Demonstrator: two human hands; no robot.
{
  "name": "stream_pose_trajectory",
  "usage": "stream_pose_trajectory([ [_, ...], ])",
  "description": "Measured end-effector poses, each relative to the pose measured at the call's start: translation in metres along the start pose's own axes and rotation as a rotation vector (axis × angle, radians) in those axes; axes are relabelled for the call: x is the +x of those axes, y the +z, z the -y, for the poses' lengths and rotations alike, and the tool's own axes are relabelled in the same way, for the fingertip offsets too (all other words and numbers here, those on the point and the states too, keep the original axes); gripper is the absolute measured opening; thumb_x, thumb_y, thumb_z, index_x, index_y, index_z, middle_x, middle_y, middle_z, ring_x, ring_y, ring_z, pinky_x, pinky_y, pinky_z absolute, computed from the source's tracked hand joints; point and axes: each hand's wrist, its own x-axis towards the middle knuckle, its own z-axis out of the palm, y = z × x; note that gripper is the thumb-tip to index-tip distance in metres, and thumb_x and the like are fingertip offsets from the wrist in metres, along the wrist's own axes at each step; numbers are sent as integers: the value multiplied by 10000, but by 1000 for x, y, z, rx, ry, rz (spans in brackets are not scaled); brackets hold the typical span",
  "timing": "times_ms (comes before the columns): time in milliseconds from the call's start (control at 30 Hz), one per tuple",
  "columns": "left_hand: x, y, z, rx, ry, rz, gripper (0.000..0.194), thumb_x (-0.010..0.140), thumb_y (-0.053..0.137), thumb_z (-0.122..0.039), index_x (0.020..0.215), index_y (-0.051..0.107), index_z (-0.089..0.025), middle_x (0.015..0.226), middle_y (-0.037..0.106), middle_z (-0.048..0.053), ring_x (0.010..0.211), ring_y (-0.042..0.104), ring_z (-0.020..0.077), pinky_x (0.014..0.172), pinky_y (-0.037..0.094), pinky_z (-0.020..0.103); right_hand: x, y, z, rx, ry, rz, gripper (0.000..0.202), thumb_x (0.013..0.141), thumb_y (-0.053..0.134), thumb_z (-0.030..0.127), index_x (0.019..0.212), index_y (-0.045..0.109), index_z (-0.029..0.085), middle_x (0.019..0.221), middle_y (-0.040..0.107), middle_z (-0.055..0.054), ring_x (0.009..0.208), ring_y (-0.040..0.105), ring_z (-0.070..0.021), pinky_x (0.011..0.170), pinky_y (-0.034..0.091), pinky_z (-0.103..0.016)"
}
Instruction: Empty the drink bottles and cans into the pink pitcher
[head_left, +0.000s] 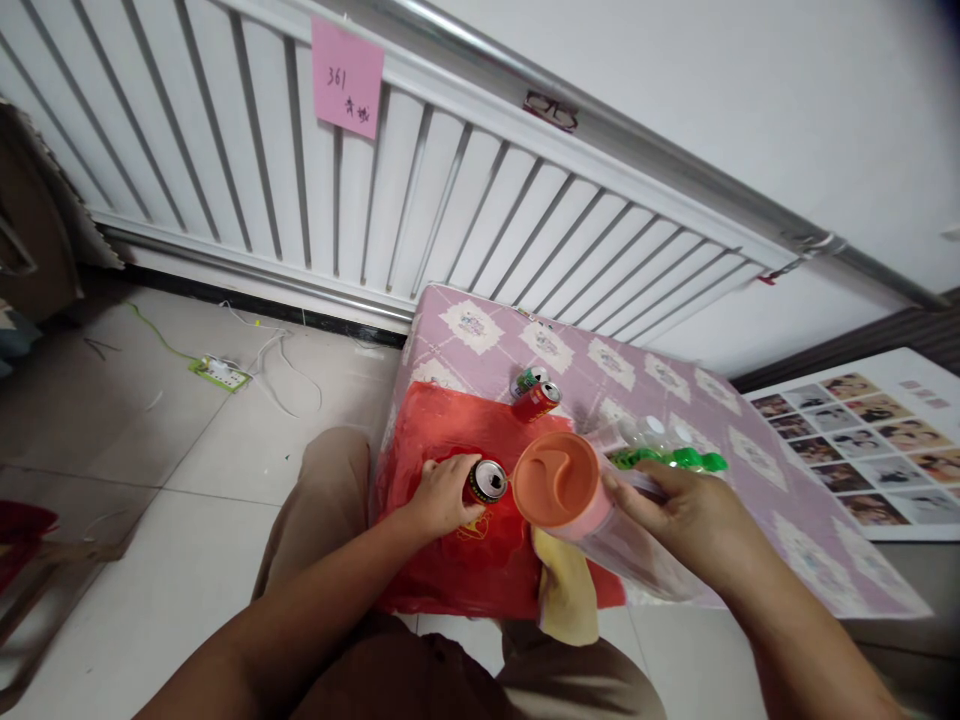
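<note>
My left hand [444,497] is closed around a dark drink can [489,482] whose top is open; the can stands on a red plastic sheet [427,440]. In my right hand [686,515] is the handle of a clear pitcher [637,555] with an orange lid [556,480]. The pitcher is tipped over toward the can, its lid edge close beside the can's opening. A thin stream seems to run between the two. Under the lid, a yellow cloth [566,590] hangs over the near edge of the sheet.
A red can [537,401] and a green-and-white can [528,380] stand at the sheet's far edge. Clear bottles with green caps [686,458] lie right, on the purple flowered tablecloth [750,450]. A white radiator [450,190] borders the table; a green power strip [219,373] lies on the floor.
</note>
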Motion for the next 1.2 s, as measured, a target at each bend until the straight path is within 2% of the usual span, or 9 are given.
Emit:
stream_pose_trajectory([
  [467,0,-1,-1,-4,-5,8,724,742,773,-302,1382,445,-222,1411,579,119,1302,528,316,1056,370,487,-3,1,-3,24,4,-19,495,811,532,658,586,592,221,478,533,8,466,495,-148,456,359,-275],
  [633,0,2,0,-7,-4,-8,734,728,785,-301,1376,450,-222,1411,579,116,1313,522,323,1053,374,496,-6,8,-11,82,17,-37,453,820,557,611,603,608,216,510,570,5,486,513,-149,449,368,-264],
  [833,1,1,-1,-12,-19,15,753,716,791,-290,1382,446,-234,1417,576,119,1306,532,320,1068,370,492,-12,19,-21,143,65,-53,448,799,547,594,555,561,218,482,502,18,463,472,-140,431,352,-259],
  [1033,0,0,-3,-30,-28,6,755,703,794,-264,1375,451,-238,1420,576,120,1304,535,319,1072,363,497,-17,21,-26,298,116,-67,384,777,567,545,582,596,215,542,560,-3,520,527,-172,476,411,-283],
  [1200,-2,0,-4,-29,-25,8,751,705,775,-226,1378,442,-217,1425,573,133,1317,523,314,1073,352,511,-22,16,-51,500,195,-180,325,765,624,500,621,640,209,586,610,-11,571,565,-190,548,464,-307],
])
